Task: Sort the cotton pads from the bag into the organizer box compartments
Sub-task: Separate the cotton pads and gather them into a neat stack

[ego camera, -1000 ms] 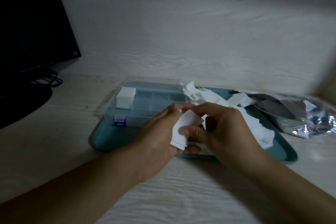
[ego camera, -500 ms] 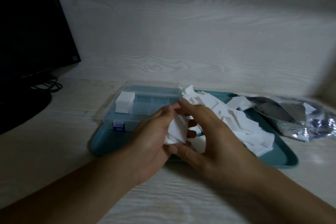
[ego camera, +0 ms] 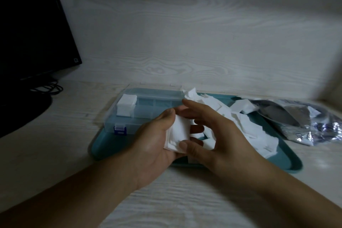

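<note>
Pads, a small stack of white square cotton pads (ego camera: pixel 178 136), sit in our left hand (ego camera: pixel 157 146), its fingers curled round them. Our right hand (ego camera: pixel 218 135) pinches the stack's near edge with its thumb, other fingers loosely spread. Beyond lies the clear plastic organizer box (ego camera: pixel 148 109) on a teal tray (ego camera: pixel 103 146), loose pads (ego camera: pixel 249 127) to its right, then a silver foil bag (ego camera: pixel 305 122) on the pale wood-grain tabletop (ego camera: pixel 55 153).

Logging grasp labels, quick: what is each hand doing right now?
Left hand: holding a small stack of cotton pads.
Right hand: thumb and fingers pinching the same stack.
</note>
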`<state>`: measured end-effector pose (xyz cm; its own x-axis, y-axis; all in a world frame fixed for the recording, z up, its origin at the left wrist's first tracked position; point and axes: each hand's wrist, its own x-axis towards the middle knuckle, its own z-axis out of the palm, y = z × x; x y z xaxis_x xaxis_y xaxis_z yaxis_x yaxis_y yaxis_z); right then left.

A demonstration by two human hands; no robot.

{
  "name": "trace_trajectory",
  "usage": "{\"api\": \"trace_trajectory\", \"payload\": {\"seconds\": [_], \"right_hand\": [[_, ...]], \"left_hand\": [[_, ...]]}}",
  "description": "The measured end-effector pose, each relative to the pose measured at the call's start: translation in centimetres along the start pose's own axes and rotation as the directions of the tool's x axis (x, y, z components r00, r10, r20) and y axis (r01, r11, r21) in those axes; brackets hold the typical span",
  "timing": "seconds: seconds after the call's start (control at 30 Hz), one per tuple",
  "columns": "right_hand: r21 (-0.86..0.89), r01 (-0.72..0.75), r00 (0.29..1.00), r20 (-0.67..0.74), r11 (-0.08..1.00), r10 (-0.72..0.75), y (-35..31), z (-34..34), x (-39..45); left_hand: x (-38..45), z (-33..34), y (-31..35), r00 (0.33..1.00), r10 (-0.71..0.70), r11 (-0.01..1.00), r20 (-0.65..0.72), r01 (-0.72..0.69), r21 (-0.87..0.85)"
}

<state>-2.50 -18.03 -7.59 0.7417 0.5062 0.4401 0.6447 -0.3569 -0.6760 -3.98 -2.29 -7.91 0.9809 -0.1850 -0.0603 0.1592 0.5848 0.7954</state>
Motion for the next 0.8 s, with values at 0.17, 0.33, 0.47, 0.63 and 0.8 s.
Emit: {"api": "trace_trajectory", "payload": {"seconds": [0.17, 0.33, 0.47, 0.63, 0.8], "right_hand": [[-0.025, 0.023, 0.999, 0.044, 0.999, -0.022, 0.1, -0.2, -0.1], [0.025, 0.011, 0.996, 0.089, 1.000, -0.013, -0.6, 0.3, -0.5], [-0.160, 0.070, 0.998, 0.018, 0.985, -0.067, -0.2, 1.3, -0.5], [-0.094, 0.083, 0.997, 0.005, 0.992, -0.083, -0.2, 1.0, -0.6], [-0.040, 0.085, 0.995, 0.047, 0.996, -0.083, -0.5, 0.6, -0.6]], "left_hand": [[0.1, -0.2, -0.1, 1.000, 0.005, 0.999, -0.020, -0.004, 0.037], [-0.4, -0.1, 0.0, 1.000, -0.021, 0.994, -0.001, 0.021, 0.106], [-0.4, 0.4, -0.6, 0.996, 0.085, 0.984, -0.034, -0.078, 0.157], [-0.5, 0.6, -0.5, 0.998, 0.042, 0.993, -0.055, -0.035, 0.112], [-0.4, 0.5, -0.5, 0.999, 0.040, 0.993, -0.031, -0.036, 0.116]]}}
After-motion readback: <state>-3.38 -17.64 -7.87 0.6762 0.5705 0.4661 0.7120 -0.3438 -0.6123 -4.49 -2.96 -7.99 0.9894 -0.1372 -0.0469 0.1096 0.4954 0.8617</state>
